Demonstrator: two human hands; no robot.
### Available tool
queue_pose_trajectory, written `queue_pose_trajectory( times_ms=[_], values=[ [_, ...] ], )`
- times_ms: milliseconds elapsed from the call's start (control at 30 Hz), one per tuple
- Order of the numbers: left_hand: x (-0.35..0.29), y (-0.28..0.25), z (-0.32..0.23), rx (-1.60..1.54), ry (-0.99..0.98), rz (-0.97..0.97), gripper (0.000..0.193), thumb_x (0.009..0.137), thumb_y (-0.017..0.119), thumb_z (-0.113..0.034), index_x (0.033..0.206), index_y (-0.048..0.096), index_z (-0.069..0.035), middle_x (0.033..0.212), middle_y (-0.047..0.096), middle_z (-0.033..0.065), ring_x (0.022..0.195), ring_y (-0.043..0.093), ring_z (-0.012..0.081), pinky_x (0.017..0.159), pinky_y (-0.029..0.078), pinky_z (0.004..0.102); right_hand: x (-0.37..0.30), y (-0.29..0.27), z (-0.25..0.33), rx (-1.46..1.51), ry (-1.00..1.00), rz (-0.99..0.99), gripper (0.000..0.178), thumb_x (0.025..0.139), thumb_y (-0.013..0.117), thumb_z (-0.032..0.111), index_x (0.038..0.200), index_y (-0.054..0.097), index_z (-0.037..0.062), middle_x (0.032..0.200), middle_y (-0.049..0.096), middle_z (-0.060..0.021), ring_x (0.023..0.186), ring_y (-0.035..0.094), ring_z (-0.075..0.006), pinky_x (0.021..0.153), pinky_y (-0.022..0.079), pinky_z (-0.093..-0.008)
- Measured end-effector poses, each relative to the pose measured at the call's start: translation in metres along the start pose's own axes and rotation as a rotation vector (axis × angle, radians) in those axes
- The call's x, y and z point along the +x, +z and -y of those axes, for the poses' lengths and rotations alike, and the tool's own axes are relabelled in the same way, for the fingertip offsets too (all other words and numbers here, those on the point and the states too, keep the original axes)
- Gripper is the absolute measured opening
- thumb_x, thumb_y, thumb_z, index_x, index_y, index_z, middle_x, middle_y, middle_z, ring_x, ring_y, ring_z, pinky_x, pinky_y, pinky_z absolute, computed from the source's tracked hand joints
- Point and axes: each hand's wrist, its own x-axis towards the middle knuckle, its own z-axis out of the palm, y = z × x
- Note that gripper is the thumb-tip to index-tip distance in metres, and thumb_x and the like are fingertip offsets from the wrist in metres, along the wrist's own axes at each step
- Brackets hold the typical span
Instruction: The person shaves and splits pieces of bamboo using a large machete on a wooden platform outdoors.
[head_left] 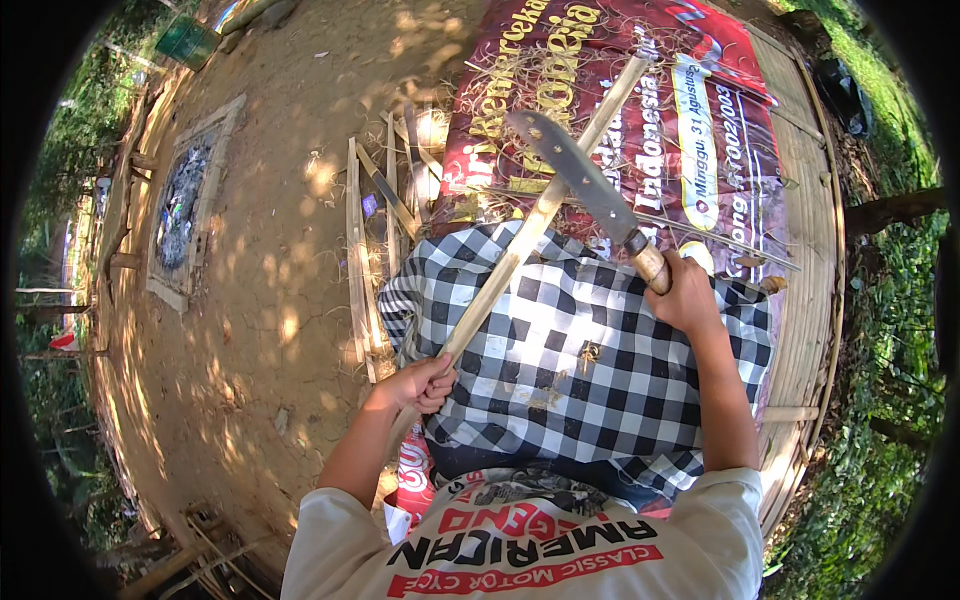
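A long, pale bamboo strip (530,225) is being held slantwise above a black-and-white checked cloth (590,370) that is draped over the person's lap. The strip's lower end is being gripped by the left hand (420,382), whose fingers are closed around it, while its far end is reaching out over a red printed banner (700,110) spread on the platform ahead. A broad, dark-bladed machete (575,170) is being held by the right hand (690,292), which is closed tightly around the wooden handle (650,265). The blade is being angled up and to the left, and it is crossing the strip about midway along the strip's length; whether the edge is touching the bamboo cannot be told. Thin shavings are lying scattered across the banner and the cloth.

Just to the left of the lap, a loose bundle of split bamboo slats (370,240) is lying on the bare dirt ground (270,300), which is dappled with sunlight. Farther left, a rectangular framed pit filled with grey ash (185,205) is set into the earth. A woven bamboo platform edge (815,250) is curving along the right side, with green undergrowth (880,420) beyond it.
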Motion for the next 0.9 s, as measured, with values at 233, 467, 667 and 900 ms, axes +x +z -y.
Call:
queue_pose_trajectory(
  times_ms=[233, 467, 667, 900],
  values=[
    [-0.002, 0.006, 0.002, 0.026, 0.012, -0.051, 0.058, 0.095, 0.033, -0.06, 0.06, 0.03, -0.015, 0.052, 0.019, -0.0059, 0.035, 0.018, 0.0058, 0.033, 0.016, 0.0235, -0.016, 0.008, 0.049, 0.108, -0.325, 0.096, 0.042, 0.057, 0.072, 0.018, 0.091, 0.053, 0.0046, 0.065, 0.058, -0.0126, 0.065, 0.057, -0.0336, 0.067, 0.047, -0.0389],
    [-0.008, 0.012, 0.0, 0.046, 0.032, -0.077, 0.061, 0.092, 0.032, -0.065, 0.059, 0.03, -0.014, 0.043, 0.023, -0.0054, 0.031, 0.027, 0.0059, 0.031, 0.023, 0.0232, -0.031, 0.019, 0.063, -0.062, -0.562, 0.112, 0.044, 0.078, 0.058, 0.04, 0.1, 0.059, 0.0016, 0.08, 0.061, -0.0122, 0.077, 0.06, -0.0293, 0.091, 0.044, -0.0447],
    [-0.001, -0.015, 0.007, -0.079, 0.027, 0.105, 0.061, 0.091, 0.03, -0.066, 0.059, 0.031, -0.015, 0.04, 0.024, -0.0049, 0.028, 0.025, 0.0051, 0.029, 0.02, 0.021, -0.037, 0.031, 0.085, 0.037, -0.516, 0.076, 0.051, 0.076, 0.067, 0.045, 0.096, 0.06, -0.0005, 0.075, 0.058, -0.0097, 0.071, 0.059, -0.0281, 0.067, 0.049, -0.0383],
    [-0.002, -0.012, 0.01, -0.095, 0.022, 0.077, 0.058, 0.094, 0.03, -0.063, 0.059, 0.03, -0.016, 0.041, 0.023, -0.0053, 0.029, 0.022, 0.0046, 0.029, 0.018, 0.0201, -0.012, 0.037, 0.075, -0.092, -0.719, 0.004, 0.048, 0.074, 0.067, 0.049, 0.088, 0.06, 0.0029, 0.069, 0.055, -0.0075, 0.067, 0.057, -0.0257, 0.065, 0.047, -0.0368]
  ],
)
